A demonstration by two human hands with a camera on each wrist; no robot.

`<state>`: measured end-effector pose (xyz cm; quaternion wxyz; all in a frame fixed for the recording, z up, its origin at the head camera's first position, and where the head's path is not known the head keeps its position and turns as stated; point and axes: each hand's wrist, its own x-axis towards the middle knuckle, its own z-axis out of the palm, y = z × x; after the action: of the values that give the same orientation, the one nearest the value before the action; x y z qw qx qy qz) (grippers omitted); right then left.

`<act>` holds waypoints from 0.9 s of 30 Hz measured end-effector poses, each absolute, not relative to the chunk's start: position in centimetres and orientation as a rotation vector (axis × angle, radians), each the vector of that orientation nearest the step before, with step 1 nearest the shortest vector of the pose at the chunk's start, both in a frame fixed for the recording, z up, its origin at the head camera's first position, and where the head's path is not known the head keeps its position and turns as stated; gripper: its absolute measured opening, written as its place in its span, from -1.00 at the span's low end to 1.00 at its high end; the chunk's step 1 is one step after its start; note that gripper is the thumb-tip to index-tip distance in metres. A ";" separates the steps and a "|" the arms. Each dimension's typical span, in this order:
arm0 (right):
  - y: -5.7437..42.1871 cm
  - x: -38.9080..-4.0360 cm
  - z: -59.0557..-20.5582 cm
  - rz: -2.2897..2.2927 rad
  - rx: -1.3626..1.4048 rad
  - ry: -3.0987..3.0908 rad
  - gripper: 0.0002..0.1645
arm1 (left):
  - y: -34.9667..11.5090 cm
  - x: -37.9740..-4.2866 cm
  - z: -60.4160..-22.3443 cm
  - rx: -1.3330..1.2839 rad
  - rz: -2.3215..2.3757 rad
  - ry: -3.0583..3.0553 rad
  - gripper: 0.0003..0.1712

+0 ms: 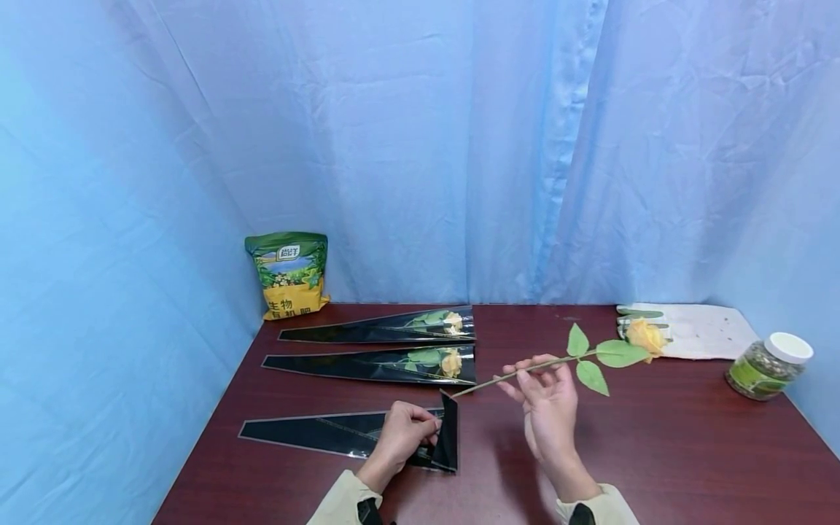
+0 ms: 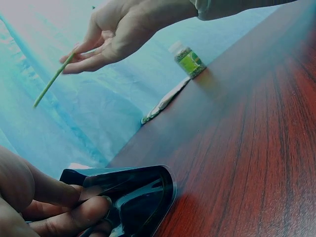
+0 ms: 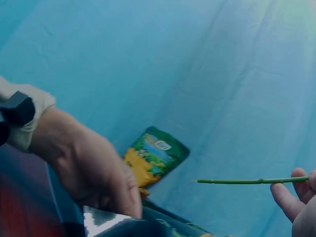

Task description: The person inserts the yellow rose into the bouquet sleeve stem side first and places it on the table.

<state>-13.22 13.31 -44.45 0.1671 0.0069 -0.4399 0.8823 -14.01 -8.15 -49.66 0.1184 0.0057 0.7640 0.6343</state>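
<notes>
My right hand (image 1: 550,412) pinches the green stem of a yellow artificial rose (image 1: 645,339). Its bloom points right, and the bare lower end of the stem (image 3: 232,181) points left, near the mouth of a black flower sleeve (image 1: 308,432). That sleeve lies on the table, narrow end to the left, with clear film along its face. At its wide right end my left hand (image 1: 402,436) pinches the edge, and a black flap stands up there. In the left wrist view, the fingers of the left hand (image 2: 54,205) hold the sleeve's opening apart. Whether the stem tip touches the sleeve cannot be told.
Two black sleeves (image 1: 315,364), each with a yellow rose inside, lie farther back. A green and yellow bag (image 1: 289,277) stands at the back left. To the right are white gloves (image 1: 709,332) and a jar with a white lid (image 1: 768,368). Blue curtains surround the table.
</notes>
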 end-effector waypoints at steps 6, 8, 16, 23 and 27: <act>11.5 -13.5 -45.1 2.434 0.050 -1.419 -0.73 | -8.1 -14.0 -49.8 0.026 1.864 2.235 -0.86; 11.0 -13.6 -45.3 2.400 0.045 -1.488 -0.73 | -8.1 -14.0 -49.8 0.034 1.865 2.239 -0.85; 10.2 -13.9 -45.8 2.273 0.066 -1.703 -0.72 | -8.1 -14.0 -49.7 0.015 1.862 2.228 -0.86; 10.7 -13.7 -46.2 2.224 0.117 -1.724 -0.72 | -8.0 -13.9 -49.4 -0.010 1.856 2.222 -0.86; 11.2 -13.5 -46.3 2.204 0.125 -1.734 -0.72 | -7.9 -13.8 -49.3 -0.013 1.850 2.237 -0.85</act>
<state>-13.50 11.17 -46.30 0.1662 0.0437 -0.6091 0.7742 -13.77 -7.91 -49.27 0.1189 -0.0044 0.7651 0.6329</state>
